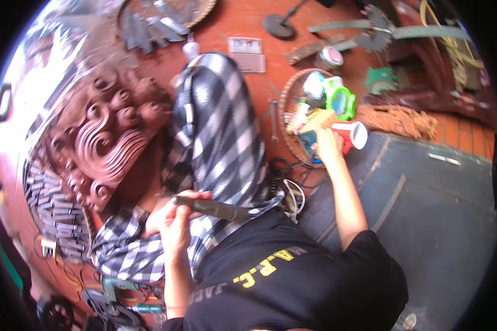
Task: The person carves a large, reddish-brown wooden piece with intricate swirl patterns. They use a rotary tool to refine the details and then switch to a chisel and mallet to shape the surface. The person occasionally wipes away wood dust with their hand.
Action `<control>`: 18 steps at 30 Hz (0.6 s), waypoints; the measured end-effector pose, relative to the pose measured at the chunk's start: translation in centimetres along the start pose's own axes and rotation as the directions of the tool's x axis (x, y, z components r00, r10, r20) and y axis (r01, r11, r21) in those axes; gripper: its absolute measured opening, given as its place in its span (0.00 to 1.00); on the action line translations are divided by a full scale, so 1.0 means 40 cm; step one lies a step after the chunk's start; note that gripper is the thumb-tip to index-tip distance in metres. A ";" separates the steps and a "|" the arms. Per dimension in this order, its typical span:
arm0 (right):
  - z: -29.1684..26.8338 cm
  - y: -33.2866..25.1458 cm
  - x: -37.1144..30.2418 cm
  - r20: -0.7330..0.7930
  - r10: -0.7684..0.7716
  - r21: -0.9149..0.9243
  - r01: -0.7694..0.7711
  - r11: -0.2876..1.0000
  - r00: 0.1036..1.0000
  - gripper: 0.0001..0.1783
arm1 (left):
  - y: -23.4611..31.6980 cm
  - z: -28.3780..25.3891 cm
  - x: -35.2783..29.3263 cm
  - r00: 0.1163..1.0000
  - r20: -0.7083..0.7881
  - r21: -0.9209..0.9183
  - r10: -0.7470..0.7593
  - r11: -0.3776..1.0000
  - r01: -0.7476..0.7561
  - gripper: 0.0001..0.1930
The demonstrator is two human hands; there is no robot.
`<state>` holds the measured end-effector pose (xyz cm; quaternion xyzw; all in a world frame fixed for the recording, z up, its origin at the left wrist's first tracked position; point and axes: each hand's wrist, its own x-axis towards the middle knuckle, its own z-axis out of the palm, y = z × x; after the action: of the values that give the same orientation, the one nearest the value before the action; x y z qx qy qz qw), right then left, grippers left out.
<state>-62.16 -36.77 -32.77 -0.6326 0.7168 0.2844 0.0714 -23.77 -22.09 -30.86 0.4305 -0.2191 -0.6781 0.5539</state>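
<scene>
My left hand [174, 220] is closed around one end of a dark grey cylindrical handpiece [218, 209], held over my lap with its other end toward my belly. My right hand [328, 144] reaches into a round wicker basket [284, 113] on the right. Its fingers are bent together beside a small blue box [308, 140] and a yellowish block [319, 118]; what they pinch is too small to make out. A red and white cup [358, 135] lies tilted by that hand. A reddish-brown wood carving [110, 143] with curls and knobs rests left of my raised knee.
Many chisels lie in a tray [58, 212] at the left and in a basket [207, 14] at the far side. A wrench [274, 121] and a flat case [247, 62] are on the red floor. Cables [295, 198] run beside my hip. A green power tool [119, 287] sits lower left.
</scene>
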 end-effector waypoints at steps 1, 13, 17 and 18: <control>0.042 0.015 0.013 -0.047 0.010 -0.041 -0.012 0.999 0.999 0.24 | 0.003 0.001 -0.004 0.999 -0.010 0.044 -0.046 0.998 0.046 0.21; 0.077 0.069 0.056 -0.065 -0.181 -0.048 0.178 0.983 0.981 0.28 | 0.027 0.046 0.027 0.988 0.026 -0.208 -0.153 0.966 0.155 0.23; 0.012 0.028 0.043 -0.168 -0.319 0.108 0.339 0.935 0.933 0.31 | 0.056 0.067 0.041 0.979 0.052 -0.311 -0.196 0.929 0.202 0.27; -0.033 -0.010 0.020 -0.233 -0.376 0.182 0.420 0.889 0.897 0.32 | 0.068 0.080 0.048 0.979 0.063 -0.337 -0.194 0.919 0.204 0.27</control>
<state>-61.60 -38.11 -32.18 -0.7785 0.6025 0.1173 0.1313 -24.93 -25.26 -27.72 0.3383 -0.0610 -0.7645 0.5454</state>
